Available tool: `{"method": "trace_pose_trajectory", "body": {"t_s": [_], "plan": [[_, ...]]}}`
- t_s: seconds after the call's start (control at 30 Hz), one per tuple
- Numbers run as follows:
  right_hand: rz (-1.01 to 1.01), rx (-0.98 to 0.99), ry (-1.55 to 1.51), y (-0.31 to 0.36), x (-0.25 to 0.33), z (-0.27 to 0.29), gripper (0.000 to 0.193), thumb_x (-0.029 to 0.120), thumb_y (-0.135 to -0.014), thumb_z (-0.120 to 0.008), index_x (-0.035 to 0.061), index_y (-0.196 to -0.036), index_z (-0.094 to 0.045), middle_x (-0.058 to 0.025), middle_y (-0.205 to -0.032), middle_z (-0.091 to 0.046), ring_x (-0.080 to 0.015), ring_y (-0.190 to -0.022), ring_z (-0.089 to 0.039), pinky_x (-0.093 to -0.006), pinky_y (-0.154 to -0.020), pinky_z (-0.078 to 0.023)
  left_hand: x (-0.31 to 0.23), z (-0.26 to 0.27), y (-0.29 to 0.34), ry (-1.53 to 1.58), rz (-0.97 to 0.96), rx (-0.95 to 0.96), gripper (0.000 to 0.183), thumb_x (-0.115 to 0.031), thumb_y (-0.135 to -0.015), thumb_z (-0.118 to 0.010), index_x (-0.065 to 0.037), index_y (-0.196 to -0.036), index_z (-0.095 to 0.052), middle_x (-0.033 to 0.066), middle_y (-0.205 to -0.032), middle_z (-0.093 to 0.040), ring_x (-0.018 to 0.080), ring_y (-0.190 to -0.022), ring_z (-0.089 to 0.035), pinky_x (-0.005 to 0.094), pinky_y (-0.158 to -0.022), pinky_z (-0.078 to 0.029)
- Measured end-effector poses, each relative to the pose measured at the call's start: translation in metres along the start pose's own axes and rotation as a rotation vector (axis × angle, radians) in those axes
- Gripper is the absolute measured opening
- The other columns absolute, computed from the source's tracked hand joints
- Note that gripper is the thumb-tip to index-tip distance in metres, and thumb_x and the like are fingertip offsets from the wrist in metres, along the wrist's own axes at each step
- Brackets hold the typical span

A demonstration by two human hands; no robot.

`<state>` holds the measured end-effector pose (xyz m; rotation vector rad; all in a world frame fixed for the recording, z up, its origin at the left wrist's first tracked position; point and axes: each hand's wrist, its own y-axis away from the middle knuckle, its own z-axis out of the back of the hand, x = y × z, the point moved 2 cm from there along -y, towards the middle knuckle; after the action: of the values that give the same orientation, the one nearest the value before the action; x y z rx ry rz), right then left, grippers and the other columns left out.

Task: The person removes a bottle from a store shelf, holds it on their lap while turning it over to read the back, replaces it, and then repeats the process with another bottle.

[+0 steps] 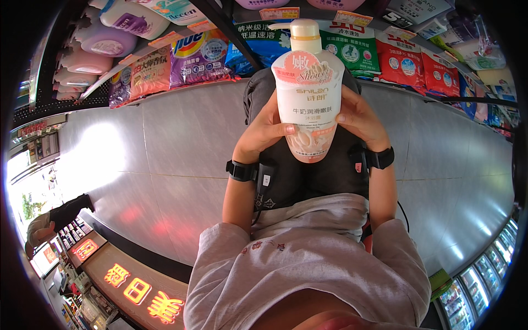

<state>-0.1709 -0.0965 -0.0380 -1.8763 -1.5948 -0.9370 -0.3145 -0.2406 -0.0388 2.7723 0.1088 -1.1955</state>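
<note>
A large white and pink pump bottle of shower gel [309,102] stands upright before me, its cream pump head [304,34] pointing left. My left hand [265,127] is wrapped round the bottle's left side, thumb across its front. On the right side my right hand [363,122] grips it too, with the thumb on the label's edge. The other fingers of both hands are partly hidden behind the bottle. Dark straps [242,170] circle both wrists. Under the bottle are my dark-trousered legs [308,176].
Ahead, a low shelf holds purple [198,58], green [352,55] and red detergent bags [401,66], with bottles [104,41] at the upper left. Grey tiled floor [176,137] surrounds me. A counter with lit signs [137,289] and another person [41,228] are at left; lit coolers [473,286] are at lower right.
</note>
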Motion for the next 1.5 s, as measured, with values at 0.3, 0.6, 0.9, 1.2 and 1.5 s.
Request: {"method": "trace_pose_trajectory", "body": {"t_s": [0.3, 0.6, 0.9, 1.2, 1.5], "plan": [[-0.003, -0.004, -0.008, 0.0000, 0.0002, 0.0000, 0.076, 0.007, -0.077, -0.067, -0.0019, -0.139, -0.023, -0.0093, -0.136, -0.038, -0.0184, -0.126, -0.036, -0.0325, -0.104, -0.030, 0.0008, 0.0007, -0.0001, 0.002, -0.003, 0.005, 0.090, -0.014, -0.072, -0.073, -0.005, -0.141, -0.016, 0.0089, -0.135, -0.038, 0.0189, -0.125, -0.037, 0.0344, -0.103, -0.030], [-0.003, -0.002, -0.016, -0.0003, -0.0010, 0.0015, 0.075, 0.006, -0.077, -0.066, -0.0019, -0.138, -0.023, -0.0092, -0.135, -0.038, -0.0182, -0.125, -0.036, -0.0323, -0.103, -0.030, 0.0005, -0.0007, -0.0001, -0.078, -0.031, -0.023, 0.086, -0.022, -0.072, -0.073, 0.001, -0.136, -0.021, 0.0136, -0.133, -0.040, 0.0228, -0.122, -0.041, 0.0363, -0.101, -0.034], [0.006, 0.000, -0.014, -0.0004, -0.0022, 0.0015, 0.073, 0.010, -0.080, -0.065, -0.0017, -0.138, -0.023, -0.0087, -0.135, -0.039, -0.0174, -0.125, -0.036, -0.0321, -0.104, -0.030, -0.0006, -0.0010, -0.0012, -0.019, 0.001, 0.007, 0.087, -0.016, -0.075, -0.071, -0.004, -0.141, -0.015, 0.0098, -0.136, -0.037, 0.0194, -0.125, -0.036, 0.0345, -0.103, -0.030], [-0.022, 0.017, 0.000, -0.0031, 0.0007, -0.0009, 0.065, 0.016, -0.087, -0.058, 0.0006, -0.139, -0.023, -0.0086, -0.133, -0.040, -0.0176, -0.123, -0.038, -0.0329, -0.101, -0.033, 0.0004, 0.0000, -0.0035, 0.008, -0.008, 0.040, 0.080, -0.017, -0.082, -0.063, -0.004, -0.141, -0.010, 0.0118, -0.138, -0.033, 0.0215, -0.126, -0.034, 0.0356, -0.103, -0.031], [-0.029, 0.011, -0.002, -0.0029, 0.0018, -0.0025, 0.064, 0.016, -0.087, -0.058, 0.0007, -0.139, -0.023, -0.0092, -0.133, -0.041, -0.0180, -0.123, -0.039, -0.0333, -0.100, -0.034, -0.0005, -0.0014, -0.0034, 0.000, -0.001, 0.035, 0.081, -0.017, -0.082, -0.062, -0.004, -0.142, -0.010, 0.0118, -0.138, -0.033, 0.0216, -0.127, -0.034, 0.0359, -0.103, -0.031]]}}
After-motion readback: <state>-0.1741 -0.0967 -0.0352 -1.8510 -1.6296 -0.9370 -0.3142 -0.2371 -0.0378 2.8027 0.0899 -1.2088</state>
